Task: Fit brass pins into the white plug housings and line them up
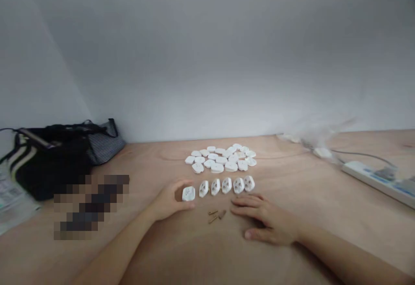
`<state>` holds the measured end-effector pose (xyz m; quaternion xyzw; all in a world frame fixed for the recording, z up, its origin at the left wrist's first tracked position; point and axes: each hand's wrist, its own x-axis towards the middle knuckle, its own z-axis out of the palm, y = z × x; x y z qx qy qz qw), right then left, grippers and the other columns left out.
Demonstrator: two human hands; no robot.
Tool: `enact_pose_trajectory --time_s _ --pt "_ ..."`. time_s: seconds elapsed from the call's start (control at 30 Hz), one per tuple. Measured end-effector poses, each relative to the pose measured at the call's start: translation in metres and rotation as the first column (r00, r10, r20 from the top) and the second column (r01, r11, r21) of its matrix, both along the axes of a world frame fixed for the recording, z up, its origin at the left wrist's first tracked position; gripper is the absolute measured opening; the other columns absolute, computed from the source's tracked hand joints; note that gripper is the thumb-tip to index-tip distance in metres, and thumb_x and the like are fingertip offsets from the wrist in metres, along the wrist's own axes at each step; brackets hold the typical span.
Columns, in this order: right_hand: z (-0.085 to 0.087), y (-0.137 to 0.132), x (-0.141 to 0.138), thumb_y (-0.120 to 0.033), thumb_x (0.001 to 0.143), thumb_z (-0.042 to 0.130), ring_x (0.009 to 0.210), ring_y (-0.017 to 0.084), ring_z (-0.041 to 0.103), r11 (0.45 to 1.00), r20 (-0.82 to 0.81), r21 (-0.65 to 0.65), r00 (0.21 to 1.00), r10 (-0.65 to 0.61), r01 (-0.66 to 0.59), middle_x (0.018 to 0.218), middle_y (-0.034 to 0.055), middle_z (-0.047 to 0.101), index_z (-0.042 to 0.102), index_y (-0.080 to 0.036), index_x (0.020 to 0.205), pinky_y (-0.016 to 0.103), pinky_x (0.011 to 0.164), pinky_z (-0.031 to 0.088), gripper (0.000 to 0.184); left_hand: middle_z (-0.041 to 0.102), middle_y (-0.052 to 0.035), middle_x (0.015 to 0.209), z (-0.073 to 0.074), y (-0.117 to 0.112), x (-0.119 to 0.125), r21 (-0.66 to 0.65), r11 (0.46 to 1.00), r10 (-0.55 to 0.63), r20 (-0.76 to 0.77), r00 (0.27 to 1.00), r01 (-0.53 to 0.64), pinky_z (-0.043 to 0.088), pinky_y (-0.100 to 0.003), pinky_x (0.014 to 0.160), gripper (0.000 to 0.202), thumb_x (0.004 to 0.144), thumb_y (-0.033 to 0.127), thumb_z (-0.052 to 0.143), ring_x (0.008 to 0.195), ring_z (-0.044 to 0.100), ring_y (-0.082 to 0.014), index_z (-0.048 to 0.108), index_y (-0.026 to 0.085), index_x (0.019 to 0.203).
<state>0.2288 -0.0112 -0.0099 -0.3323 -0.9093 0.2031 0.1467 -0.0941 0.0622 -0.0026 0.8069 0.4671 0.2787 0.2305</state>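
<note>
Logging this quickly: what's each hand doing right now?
Left hand: holding a white plastic plug piece.
Right hand: open, flat on the table, holding nothing.

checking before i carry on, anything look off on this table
Two things stand out on the table. A pixelated patch left of the left hand hides whatever lies there. Three small brass pins lie loose and uneven beside the right hand, unlike the neat row of white plug parts.
</note>
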Motion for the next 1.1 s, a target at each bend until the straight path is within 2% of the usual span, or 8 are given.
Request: enact_pose_trajectory --time_s 0.17,0.27,0.33,0.47,0.6,0.8,0.9,1.1 --pt "0.0 0.0 0.0 -0.054 0.081 0.053 0.131 0.029 0.031 1.0 0.023 -0.005 1.0 -0.008 0.008 0.142 0.0098 0.038 0.039 -0.027 0.135 0.051 0.106 0.019 0.062 0.048 -0.0106 0.135 0.003 -0.002 0.019 0.173 0.98 -0.069 -0.147 0.987 0.095 0.027 -0.045 0.106 0.063 0.071 0.041 0.068 0.125 0.04 -0.031 0.049 0.021 0.128" --pt "0.001 0.0 -0.001 -0.054 0.081 0.053 0.131 0.028 0.031 1.0 0.044 -0.002 0.999 -0.016 0.016 0.142 0.0096 0.038 0.039 -0.027 0.135 0.051 0.106 0.019 0.062 0.042 -0.0094 0.14 0.001 -0.002 0.032 0.168 0.973 -0.116 -0.229 0.966 0.156 0.022 -0.048 0.107 0.06 0.08 0.039 0.059 0.129 0.034 -0.0303 0.04 0.023 0.135" --pt "0.001 -0.001 -0.002 -0.054 0.081 0.052 0.131 0.028 0.032 1.0 0.041 0.002 0.999 -0.016 0.016 0.142 0.0096 0.038 0.04 -0.026 0.135 0.051 0.106 0.02 0.061 0.045 -0.0083 0.137 0.001 -0.001 0.036 0.163 0.969 -0.14 -0.245 0.959 0.184 0.023 -0.049 0.106 0.054 0.082 0.036 0.057 0.126 0.037 -0.0298 0.042 0.025 0.133" --pt "0.001 -0.001 -0.003 -0.054 0.081 0.052 0.13 0.029 0.032 1.0 0.018 0.001 1.0 -0.015 0.015 0.141 0.0097 0.038 0.041 -0.027 0.134 0.052 0.106 0.02 0.061 0.056 -0.0088 0.124 0.009 -0.009 0.039 0.193 0.962 -0.165 -0.159 0.973 0.194 0.033 -0.043 0.101 0.046 0.079 0.03 0.061 0.116 0.047 -0.0278 0.052 0.023 0.123" --pt "0.0 -0.001 0.001 -0.054 0.08 0.054 0.13 0.03 0.032 1.0 0.018 0.008 1.0 -0.013 0.013 0.14 0.0098 0.04 0.042 -0.026 0.134 0.052 0.106 0.022 0.062 0.059 -0.0069 0.119 0.015 -0.032 0.053 0.155 0.97 -0.189 -0.008 0.982 0.188 0.039 -0.036 0.097 0.045 0.077 0.031 0.064 0.109 0.053 -0.0247 0.053 0.022 0.12" --pt "0.002 0.004 0.015 -0.05 0.078 0.06 0.118 0.029 0.048 0.997 -0.06 0.021 0.996 -0.072 0.073 0.129 0.0144 0.051 0.056 -0.016 0.122 0.043 0.099 0.039 0.056 0.06 -0.0062 0.109 -0.003 -0.059 0.084 0.091 0.969 -0.242 0.134 0.961 0.231 0.048 -0.029 0.085 0.04 0.069 0.021 0.07 0.097 0.059 -0.0213 0.054 0.019 0.106" --pt "0.003 0.007 0.016 -0.046 0.079 0.059 0.11 0.028 0.054 0.995 -0.086 0.046 0.993 -0.085 0.089 0.121 0.0134 0.058 0.06 -0.016 0.115 0.041 0.095 0.044 0.047 0.061 -0.0057 0.106 -0.011 -0.059 0.09 0.066 0.971 -0.237 0.145 0.961 0.23 0.05 -0.029 0.081 0.039 0.069 0.023 0.071 0.091 0.061 -0.0205 0.054 0.02 0.104" --pt "-0.001 0.008 0.015 -0.044 0.079 0.06 0.11 0.028 0.054 0.993 -0.094 0.057 0.991 -0.099 0.104 0.12 0.0132 0.059 0.06 -0.016 0.115 0.042 0.094 0.044 0.046 0.061 -0.0073 0.11 -0.006 -0.057 0.089 0.199 0.947 -0.27 0.06 0.961 0.254 0.043 -0.036 0.093 0.043 0.072 0.033 0.071 0.105 0.055 -0.0249 0.056 0.022 0.111"
